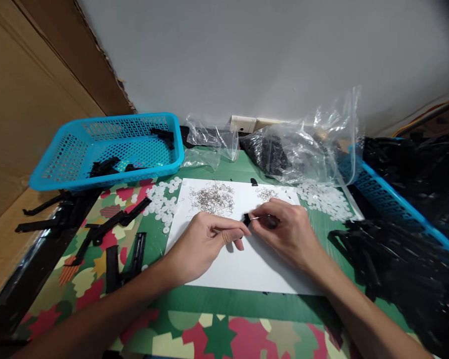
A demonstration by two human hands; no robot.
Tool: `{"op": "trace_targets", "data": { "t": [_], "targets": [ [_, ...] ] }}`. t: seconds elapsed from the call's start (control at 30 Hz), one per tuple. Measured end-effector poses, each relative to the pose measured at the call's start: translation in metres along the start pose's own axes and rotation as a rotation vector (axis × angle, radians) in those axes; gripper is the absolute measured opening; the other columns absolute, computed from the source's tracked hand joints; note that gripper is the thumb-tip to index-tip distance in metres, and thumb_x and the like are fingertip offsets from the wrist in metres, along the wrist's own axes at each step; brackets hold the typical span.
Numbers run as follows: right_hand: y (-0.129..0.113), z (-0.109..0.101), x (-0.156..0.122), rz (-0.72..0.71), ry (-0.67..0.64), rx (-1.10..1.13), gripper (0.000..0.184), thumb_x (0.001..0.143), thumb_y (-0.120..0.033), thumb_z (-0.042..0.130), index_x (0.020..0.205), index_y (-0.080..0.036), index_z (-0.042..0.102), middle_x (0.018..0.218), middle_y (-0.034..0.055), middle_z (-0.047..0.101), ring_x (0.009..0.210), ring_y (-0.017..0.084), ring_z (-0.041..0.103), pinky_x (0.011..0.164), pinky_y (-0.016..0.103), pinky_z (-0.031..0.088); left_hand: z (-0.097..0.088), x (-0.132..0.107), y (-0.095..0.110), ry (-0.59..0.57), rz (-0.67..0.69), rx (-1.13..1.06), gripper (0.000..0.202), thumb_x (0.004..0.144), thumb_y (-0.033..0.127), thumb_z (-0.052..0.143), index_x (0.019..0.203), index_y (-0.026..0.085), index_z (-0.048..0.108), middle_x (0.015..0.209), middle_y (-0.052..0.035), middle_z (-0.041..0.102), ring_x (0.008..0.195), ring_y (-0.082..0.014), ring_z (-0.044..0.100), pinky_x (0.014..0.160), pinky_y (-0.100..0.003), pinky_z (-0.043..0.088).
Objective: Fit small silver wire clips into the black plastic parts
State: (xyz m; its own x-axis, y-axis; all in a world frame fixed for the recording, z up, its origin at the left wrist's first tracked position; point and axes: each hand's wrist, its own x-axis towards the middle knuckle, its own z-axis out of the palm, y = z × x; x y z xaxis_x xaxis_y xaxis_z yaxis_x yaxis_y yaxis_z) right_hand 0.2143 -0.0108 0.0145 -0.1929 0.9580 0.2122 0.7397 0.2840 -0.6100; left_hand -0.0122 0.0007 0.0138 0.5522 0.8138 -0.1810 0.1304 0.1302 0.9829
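Note:
Over a white sheet of paper (243, 264) my left hand (205, 242) pinches a small black plastic piece (246, 218) between thumb and forefinger. My right hand (288, 229) is closed beside it, holding a thin metal wire spring against the same piece. The fingertips of both hands meet at the piece. A pile of small metal springs (212, 198) lies on the paper just beyond my hands, with a smaller pile (266, 193) to its right.
White plastic discs lie in heaps left (163, 202) and right (324, 199) of the paper. A blue basket (108, 149) with black parts stands at back left. Long black plastic parts (108, 234) lie left. Plastic bags (284, 149) sit behind. A second blue basket (389, 199) and more black parts (396, 269) fill the right.

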Motion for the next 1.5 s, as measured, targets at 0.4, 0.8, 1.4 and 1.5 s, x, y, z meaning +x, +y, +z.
{"op": "trace_targets", "data": {
  "t": [0.4,0.8,1.4,1.5],
  "targets": [
    [0.004,0.005,-0.005,-0.013,0.006,-0.049,0.012,0.093,-0.021,0.064,0.087,-0.019,0.074,0.079,0.0043,0.068,0.068,0.016,0.058,0.064,0.03,0.042,-0.001,0.001,0.001,-0.004,0.019,-0.016,0.026,0.101,0.034,0.066,0.109,0.02,0.086,0.082,-0.0069,0.079,0.059,-0.0121,0.057,0.047,-0.022,0.035],
    [0.0,-0.015,0.0,-0.006,-0.102,-0.074,0.019,0.101,-0.033,0.063,0.103,-0.022,0.078,0.088,0.0068,0.073,0.08,0.022,0.065,0.072,0.036,0.047,0.0,0.001,0.001,-0.008,0.033,0.033,0.03,0.102,0.034,0.065,0.084,0.018,0.083,0.082,-0.0043,0.078,0.077,-0.0165,0.064,0.069,-0.029,0.045],
    [-0.011,0.002,0.003,0.241,0.144,0.625,0.018,0.101,-0.037,0.071,0.098,-0.023,0.081,0.098,0.006,0.08,0.091,0.023,0.076,0.084,0.038,0.06,-0.002,-0.001,-0.004,-0.028,-0.02,0.066,0.029,0.102,0.042,0.065,0.103,0.022,0.085,0.083,-0.0029,0.074,0.078,-0.0151,0.063,0.075,-0.03,0.049],
    [-0.013,0.003,0.004,0.238,0.178,0.622,0.018,0.101,-0.036,0.071,0.096,-0.022,0.08,0.097,0.0061,0.08,0.09,0.022,0.076,0.082,0.036,0.061,-0.002,-0.001,-0.005,-0.032,-0.008,0.086,0.028,0.102,0.042,0.065,0.103,0.022,0.085,0.084,-0.0029,0.075,0.079,-0.0153,0.063,0.076,-0.03,0.05]
  ]
}}
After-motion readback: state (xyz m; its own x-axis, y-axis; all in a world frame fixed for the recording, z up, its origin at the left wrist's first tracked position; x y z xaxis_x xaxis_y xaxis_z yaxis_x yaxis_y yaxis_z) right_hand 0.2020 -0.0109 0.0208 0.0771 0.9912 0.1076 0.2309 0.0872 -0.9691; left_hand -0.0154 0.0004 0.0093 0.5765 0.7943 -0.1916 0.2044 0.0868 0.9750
